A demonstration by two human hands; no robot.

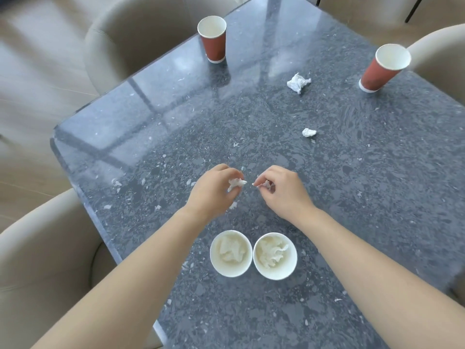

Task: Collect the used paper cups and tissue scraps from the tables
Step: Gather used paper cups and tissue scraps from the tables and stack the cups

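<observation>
Over the middle of the dark stone table point(125, 137), my left hand point(214, 190) pinches a small white tissue scrap point(236, 183). My right hand point(284, 190) pinches another tissue scrap point(264, 184) just beside it. Below my hands stand two paper cups seen from above, the left cup point(231, 253) and the right cup point(274, 255), each with crumpled tissue inside. Two empty red paper cups stand far off: one at the back point(212, 40), one at the right edge point(383, 69). A crumpled tissue point(298, 82) and a smaller tissue ball point(309, 132) lie between them.
Beige upholstered chairs surround the table: one at the near left point(42, 248), one at the back left point(130, 28), one at the far right point(442, 56). The table's left edge runs diagonally close to my left forearm.
</observation>
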